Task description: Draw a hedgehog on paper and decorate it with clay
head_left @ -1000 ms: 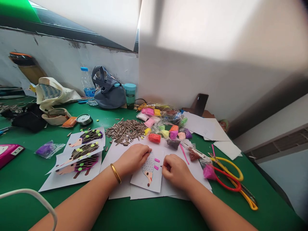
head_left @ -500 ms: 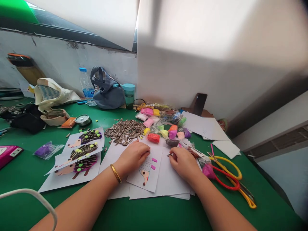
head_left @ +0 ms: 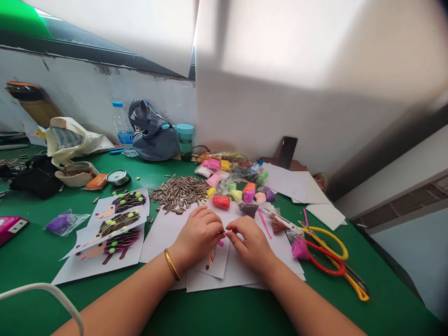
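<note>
My left hand (head_left: 202, 233), with a gold bangle on the wrist, is closed over a small hedgehog picture (head_left: 220, 262) and hides most of it. My right hand (head_left: 251, 240) meets it fingertip to fingertip, thumb and forefinger pinched. A tiny dark sunflower seed (head_left: 223, 232) shows between the fingertips; what else my left fingers hold is hidden. Under both hands lie white paper sheets (head_left: 280, 270). Beyond my left hand is a pile of striped sunflower seeds (head_left: 180, 191). Hedgehog pictures (head_left: 119, 238) covered with seeds and green dots overlap on the left.
Bagged coloured clay (head_left: 221, 202) lies behind the hands. On the right are scissors with red handles (head_left: 327, 266) and yellow-handled ones (head_left: 336, 240). A blue-grey bag (head_left: 156, 142), a water bottle (head_left: 122, 130) and a phone (head_left: 288, 151) stand along the wall. A white cable (head_left: 45, 287) curves at front left.
My right hand has moved left with the seed until its fingertips meet my left hand's. My left hand has shifted slightly nearer and now covers more of the hedgehog picture.
</note>
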`<move>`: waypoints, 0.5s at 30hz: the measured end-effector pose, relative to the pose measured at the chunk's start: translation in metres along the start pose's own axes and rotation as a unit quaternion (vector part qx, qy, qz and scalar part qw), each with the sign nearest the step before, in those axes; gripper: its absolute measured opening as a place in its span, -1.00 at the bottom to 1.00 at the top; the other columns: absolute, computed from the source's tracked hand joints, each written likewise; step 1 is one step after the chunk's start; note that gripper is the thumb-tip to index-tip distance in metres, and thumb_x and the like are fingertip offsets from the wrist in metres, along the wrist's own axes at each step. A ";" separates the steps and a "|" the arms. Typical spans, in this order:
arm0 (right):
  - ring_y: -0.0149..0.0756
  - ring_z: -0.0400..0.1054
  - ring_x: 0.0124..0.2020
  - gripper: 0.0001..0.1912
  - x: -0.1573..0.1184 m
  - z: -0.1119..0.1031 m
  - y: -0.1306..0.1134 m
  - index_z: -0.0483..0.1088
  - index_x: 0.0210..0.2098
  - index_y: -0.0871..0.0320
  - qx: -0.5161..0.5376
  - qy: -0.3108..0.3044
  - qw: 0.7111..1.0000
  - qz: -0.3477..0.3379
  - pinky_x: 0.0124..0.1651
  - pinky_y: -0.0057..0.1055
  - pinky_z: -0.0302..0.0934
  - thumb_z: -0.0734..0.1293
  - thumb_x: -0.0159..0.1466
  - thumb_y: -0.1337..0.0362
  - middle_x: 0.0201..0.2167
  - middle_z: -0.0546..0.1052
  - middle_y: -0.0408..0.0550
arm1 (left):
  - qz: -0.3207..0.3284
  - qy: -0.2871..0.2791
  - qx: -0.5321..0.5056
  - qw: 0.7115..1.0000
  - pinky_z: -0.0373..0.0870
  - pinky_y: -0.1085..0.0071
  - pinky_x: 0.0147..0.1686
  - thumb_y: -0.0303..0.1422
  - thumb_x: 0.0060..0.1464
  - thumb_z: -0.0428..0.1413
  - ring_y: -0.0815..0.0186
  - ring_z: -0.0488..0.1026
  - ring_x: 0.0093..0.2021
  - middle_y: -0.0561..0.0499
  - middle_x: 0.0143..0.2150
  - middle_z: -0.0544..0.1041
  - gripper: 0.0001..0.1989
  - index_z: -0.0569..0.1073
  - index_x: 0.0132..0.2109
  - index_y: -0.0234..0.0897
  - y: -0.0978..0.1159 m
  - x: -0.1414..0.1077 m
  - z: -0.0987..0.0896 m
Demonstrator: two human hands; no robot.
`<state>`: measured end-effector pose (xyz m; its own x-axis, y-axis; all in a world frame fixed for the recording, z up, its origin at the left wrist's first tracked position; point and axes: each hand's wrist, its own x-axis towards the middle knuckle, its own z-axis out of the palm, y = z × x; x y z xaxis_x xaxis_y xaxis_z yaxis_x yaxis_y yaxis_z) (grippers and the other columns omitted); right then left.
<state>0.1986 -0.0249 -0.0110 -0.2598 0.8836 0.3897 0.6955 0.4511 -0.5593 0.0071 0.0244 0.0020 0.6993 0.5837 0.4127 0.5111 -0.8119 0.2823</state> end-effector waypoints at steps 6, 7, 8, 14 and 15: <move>-0.26 0.26 -0.28 -0.89 0.001 0.002 0.001 0.37 -0.32 0.12 0.021 0.004 1.000 -0.001 -0.21 -0.35 0.10 0.26 0.35 0.29 -0.38 0.45 -0.08 | 0.009 -0.002 0.012 1.000 0.15 0.13 0.16 -0.32 0.26 0.04 0.26 0.42 -0.20 0.02 -0.30 0.54 -0.82 0.49 -0.29 -0.20 0.009 -0.001 0.002; -0.26 0.26 -0.28 -0.88 0.001 0.002 0.001 0.36 -0.33 0.12 0.023 0.005 1.000 0.000 -0.21 -0.35 0.10 0.25 0.35 0.28 -0.38 0.45 -0.08 | 0.008 0.000 0.011 1.000 0.15 0.13 0.16 -0.32 0.25 0.05 0.26 0.42 -0.20 0.02 -0.29 0.55 -0.83 0.49 -0.29 -0.21 0.009 -0.001 0.002; -0.26 0.26 -0.29 -0.86 0.001 0.002 0.001 0.36 -0.33 0.12 0.023 0.003 1.000 0.000 -0.21 -0.35 0.10 0.24 0.36 0.27 -0.38 0.45 -0.08 | 0.006 0.002 0.011 1.000 0.15 0.13 0.16 -0.31 0.25 0.05 0.26 0.42 -0.19 0.02 -0.29 0.55 -0.83 0.49 -0.29 -0.21 0.009 -0.001 0.002; -0.25 0.23 -0.31 -0.76 0.000 0.003 0.003 0.34 -0.34 0.13 0.019 -0.012 1.000 -0.004 -0.24 -0.32 0.08 0.17 0.40 0.19 -0.39 0.43 -0.07 | 0.010 0.017 0.014 1.000 0.13 0.14 0.17 -0.34 0.22 0.08 0.29 0.41 -0.20 0.05 -0.29 0.55 -0.86 0.47 -0.31 -0.22 0.008 -0.001 0.002; -0.25 0.22 -0.32 -0.76 0.000 0.004 0.003 0.34 -0.36 0.13 0.019 -0.013 1.000 -0.004 -0.25 -0.32 0.08 0.17 0.40 0.20 -0.40 0.43 -0.07 | 0.010 0.019 0.014 1.000 0.13 0.13 0.17 -0.36 0.21 0.09 0.29 0.41 -0.20 0.06 -0.29 0.54 -0.88 0.46 -0.31 -0.23 0.008 -0.002 0.003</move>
<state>0.1985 -0.0227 -0.0155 -0.2826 0.8824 0.3762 0.6668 0.4626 -0.5843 0.0116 0.0167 0.0014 0.6896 0.5665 0.4511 0.5122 -0.8219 0.2492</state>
